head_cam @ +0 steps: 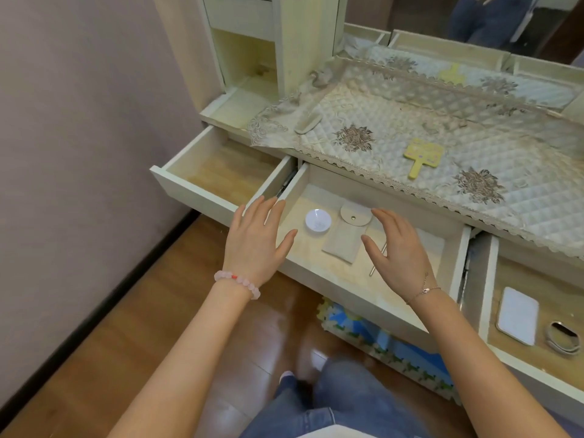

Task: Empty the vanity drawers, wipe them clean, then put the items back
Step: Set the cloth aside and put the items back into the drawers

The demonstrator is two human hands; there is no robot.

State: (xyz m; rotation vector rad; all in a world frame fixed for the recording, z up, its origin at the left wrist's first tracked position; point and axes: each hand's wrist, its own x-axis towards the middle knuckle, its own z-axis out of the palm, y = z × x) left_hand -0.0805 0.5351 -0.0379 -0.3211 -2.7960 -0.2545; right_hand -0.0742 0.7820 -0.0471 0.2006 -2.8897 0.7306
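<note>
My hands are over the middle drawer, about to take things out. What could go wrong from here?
1. The thin stick lies partly under your right hand, so it could be missed or poke you.
2. The round dish might slip when lifted and fall to the floor.
3. The cloth edge hangs over the drawer; a snag could drag the yellow paddle down.

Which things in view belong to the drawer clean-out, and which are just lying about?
Job: left drawer, empty; middle drawer with white dish, beige pouch, metal stick; right drawer with white case, round compact; left hand; right hand.

Lying about: quilted cover; yellow hand mirror and comb on it, possibly drawer items; foam mat.
</note>
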